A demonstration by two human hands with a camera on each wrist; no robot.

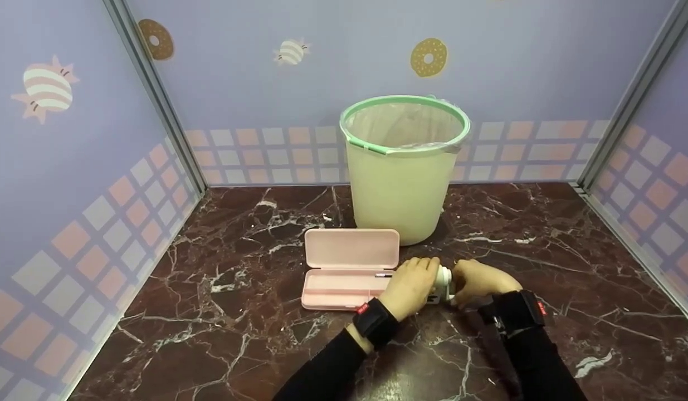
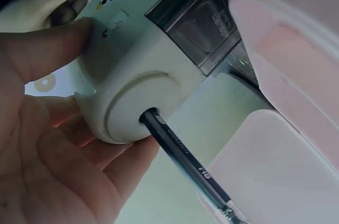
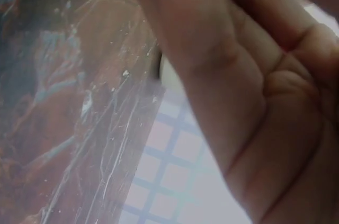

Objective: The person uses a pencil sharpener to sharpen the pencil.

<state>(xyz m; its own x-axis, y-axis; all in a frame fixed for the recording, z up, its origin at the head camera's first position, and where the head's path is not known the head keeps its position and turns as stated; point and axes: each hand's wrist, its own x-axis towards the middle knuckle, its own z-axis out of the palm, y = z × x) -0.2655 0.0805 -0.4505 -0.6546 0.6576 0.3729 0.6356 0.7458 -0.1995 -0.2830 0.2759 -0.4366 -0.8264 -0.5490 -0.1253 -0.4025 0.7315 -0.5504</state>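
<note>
My left hand (image 1: 413, 284) grips a white pencil sharpener (image 2: 119, 49) with dark printed patches and a clear dark shavings drawer (image 2: 198, 25). A dark pencil (image 2: 183, 158) marked HB sticks into the round hole in its front face. At the sharpener's other end, my right hand (image 1: 480, 281) has its fingers curled at the small white crank handle (image 1: 450, 298). The right wrist view shows mostly that bent hand (image 3: 222, 75), which hides the crank. Just left of the sharpener lies an open pink pencil case (image 1: 352, 249), its lid raised at the back.
A pale green trash bin (image 1: 402, 189) with a green rim and a clear liner stands behind the case and sharpener. Patterned walls (image 1: 254, 100) enclose the dark red marbled tabletop (image 1: 227, 340) at the back and both sides.
</note>
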